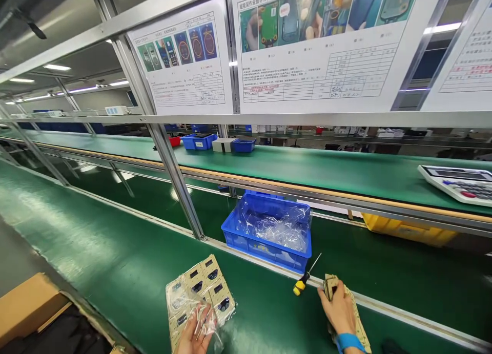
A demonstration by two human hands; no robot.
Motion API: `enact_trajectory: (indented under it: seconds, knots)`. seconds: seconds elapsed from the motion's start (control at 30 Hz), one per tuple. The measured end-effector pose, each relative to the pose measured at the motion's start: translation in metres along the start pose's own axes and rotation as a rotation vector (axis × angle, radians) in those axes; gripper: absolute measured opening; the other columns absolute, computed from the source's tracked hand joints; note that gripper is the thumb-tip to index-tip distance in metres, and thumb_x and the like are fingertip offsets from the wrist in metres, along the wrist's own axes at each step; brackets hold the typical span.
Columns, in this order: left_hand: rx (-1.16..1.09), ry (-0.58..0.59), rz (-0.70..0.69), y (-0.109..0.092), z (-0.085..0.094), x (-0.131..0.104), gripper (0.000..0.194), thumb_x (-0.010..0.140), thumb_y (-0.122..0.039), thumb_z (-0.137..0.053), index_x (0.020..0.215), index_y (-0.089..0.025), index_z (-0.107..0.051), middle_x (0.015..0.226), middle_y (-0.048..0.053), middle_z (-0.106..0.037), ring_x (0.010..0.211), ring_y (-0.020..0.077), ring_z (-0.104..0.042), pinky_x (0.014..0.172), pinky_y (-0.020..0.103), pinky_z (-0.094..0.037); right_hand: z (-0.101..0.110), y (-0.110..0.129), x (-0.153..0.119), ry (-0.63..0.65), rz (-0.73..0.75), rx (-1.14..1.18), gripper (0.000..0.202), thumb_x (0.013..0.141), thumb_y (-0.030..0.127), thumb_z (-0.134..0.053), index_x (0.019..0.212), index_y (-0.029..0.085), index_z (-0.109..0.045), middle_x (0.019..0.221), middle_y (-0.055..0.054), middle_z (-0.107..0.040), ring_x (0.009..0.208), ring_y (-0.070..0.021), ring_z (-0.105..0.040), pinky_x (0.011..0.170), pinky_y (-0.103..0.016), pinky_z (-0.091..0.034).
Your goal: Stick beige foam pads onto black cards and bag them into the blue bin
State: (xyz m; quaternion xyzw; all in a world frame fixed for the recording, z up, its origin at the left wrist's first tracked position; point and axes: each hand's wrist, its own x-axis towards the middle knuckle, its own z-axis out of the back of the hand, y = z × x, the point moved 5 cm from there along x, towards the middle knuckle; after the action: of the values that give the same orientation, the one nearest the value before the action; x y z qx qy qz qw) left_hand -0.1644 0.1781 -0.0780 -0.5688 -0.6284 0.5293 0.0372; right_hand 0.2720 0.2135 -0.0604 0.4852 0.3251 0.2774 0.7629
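Note:
On the green bench lies a tan panel with several dark cutouts, part of it under crinkled clear plastic. My left hand is closed on that clear plastic bag at the panel's near side. Further right, my right hand, with a blue band at the wrist, grips a stack of tan panels from above; its fingertips are over the stack's far end. Between the hands, a screwdriver with a yellow and black handle rests against the metal rail, its shaft pointing away.
A blue bin full of clear plastic bags stands behind the rail. A metal post rises left of it. Above runs a green shelf with a calculator. An open cardboard box is at the lower left.

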Motion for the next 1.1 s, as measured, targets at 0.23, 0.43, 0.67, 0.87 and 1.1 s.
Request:
enact_trajectory:
  seconds: [0.23,0.43,0.67,0.87,1.1]
  knots:
    - [0.067,-0.006,0.051,0.014,-0.015,-0.012,0.047,0.086,-0.014,-0.059,0.133,-0.018,-0.055,0.116,0.013,-0.073,0.121,0.0303,-0.059,0.112,0.049,-0.041,-0.009,-0.021,0.008,0.014,0.156,-0.492,0.091,0.062,0.068,-0.061,0.129,0.009,-0.045,0.121,-0.037,-0.048,0.113,-0.0595,-0.047,0.088,-0.074,-0.032]
    - [0.073,0.029,0.146,0.036,-0.015,-0.009,0.046,0.083,-0.018,-0.064,0.128,-0.016,-0.059,0.115,0.014,-0.074,0.111,0.0276,-0.067,0.097,0.037,-0.055,-0.116,-0.069,-0.041,0.239,0.35,-0.679,0.084,0.057,0.045,-0.074,0.129,0.008,-0.048,0.109,-0.028,-0.053,0.104,-0.0527,-0.052,0.085,-0.07,-0.036]
    - [0.131,0.075,0.252,0.066,0.004,-0.001,0.045,0.074,-0.032,-0.074,0.117,-0.019,-0.066,0.126,0.014,-0.068,0.113,0.026,-0.065,0.073,0.027,-0.053,-0.152,-0.128,-0.051,0.337,0.328,-0.664,0.083,0.046,0.034,-0.077,0.124,0.017,-0.054,0.112,-0.025,-0.054,0.117,-0.0539,-0.041,0.09,-0.073,-0.031]
    - [0.439,0.285,0.198,0.089,-0.01,0.0,0.076,0.042,-0.073,-0.08,0.098,-0.02,-0.077,0.116,0.015,-0.068,0.105,0.0337,-0.062,0.077,0.039,-0.051,-0.184,-0.064,-0.089,0.896,0.325,-0.198,0.102,0.054,0.044,-0.079,0.145,0.025,-0.038,0.138,-0.019,-0.047,0.09,-0.0338,-0.06,0.073,-0.045,-0.048]
    - [0.639,0.28,-0.313,0.032,-0.045,0.011,0.047,0.078,-0.052,-0.063,0.114,-0.023,-0.071,0.128,0.013,-0.061,0.111,0.0285,-0.058,0.087,0.035,-0.05,-0.203,0.081,-0.054,0.689,0.926,-0.092,0.029,0.081,0.046,-0.055,0.09,0.026,-0.074,0.095,-0.011,-0.07,0.093,-0.0323,-0.065,0.088,-0.048,-0.051]
